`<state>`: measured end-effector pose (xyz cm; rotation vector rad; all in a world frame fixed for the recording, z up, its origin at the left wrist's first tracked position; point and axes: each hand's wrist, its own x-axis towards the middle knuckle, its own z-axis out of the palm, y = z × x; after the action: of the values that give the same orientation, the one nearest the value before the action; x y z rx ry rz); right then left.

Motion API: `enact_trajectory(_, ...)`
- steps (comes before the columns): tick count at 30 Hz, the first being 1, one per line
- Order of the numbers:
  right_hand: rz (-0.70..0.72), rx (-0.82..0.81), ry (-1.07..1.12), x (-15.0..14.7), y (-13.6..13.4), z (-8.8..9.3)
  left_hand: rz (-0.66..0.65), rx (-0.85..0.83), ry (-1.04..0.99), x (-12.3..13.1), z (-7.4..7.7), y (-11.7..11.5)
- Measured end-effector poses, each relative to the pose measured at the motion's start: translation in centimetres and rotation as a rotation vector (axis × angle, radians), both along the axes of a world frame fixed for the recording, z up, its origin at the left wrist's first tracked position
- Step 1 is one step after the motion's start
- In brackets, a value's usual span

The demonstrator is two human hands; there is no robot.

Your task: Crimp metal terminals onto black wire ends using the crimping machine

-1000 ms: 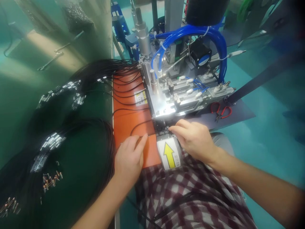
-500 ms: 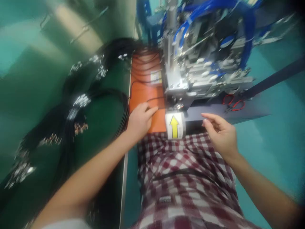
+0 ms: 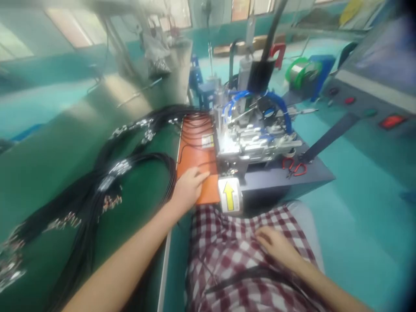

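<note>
My left hand (image 3: 188, 188) is over the near part of the orange board (image 3: 208, 195), thumb and fingers closed around a thin black cable (image 3: 206, 164). The cable runs toward the metal clamping machine (image 3: 250, 143); its end inside my fingers is hidden. My right hand (image 3: 274, 245) is low over the red-and-white checkered apron (image 3: 237, 255), fingers loosely bent and apart from the thumb, with nothing visible in it. A white roller-like part with a yellow arrow (image 3: 229, 196) sits between my hands at the machine's front edge.
Bundles of black cables (image 3: 87, 182) with shiny ends cover the green table (image 3: 136, 190) at left. Red-handled pliers (image 3: 294, 168) lie on the machine's grey base (image 3: 312, 173). A grey control box (image 3: 367, 91) stands at right. A green wire spool (image 3: 299, 71) is behind.
My view has tilted up, showing more of the room. My right hand has dropped from beside the machine's front edge down to the apron. My left hand stays at the orange board.
</note>
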<state>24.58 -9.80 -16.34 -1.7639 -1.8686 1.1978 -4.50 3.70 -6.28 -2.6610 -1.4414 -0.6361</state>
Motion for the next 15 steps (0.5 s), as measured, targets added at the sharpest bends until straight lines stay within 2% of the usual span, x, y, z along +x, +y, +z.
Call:
enact_trajectory(9, 0.027, -0.050, -0.015, -0.3, -0.8, -0.4, 0.084, 0.000, 0.014, 0.5, 0.3, 3.2)
enact_trajectory(15, 0.074, -0.087, -0.024, -0.8, -0.6, -0.2, 0.112, -0.042, 0.012, 0.7, 0.4, 4.0)
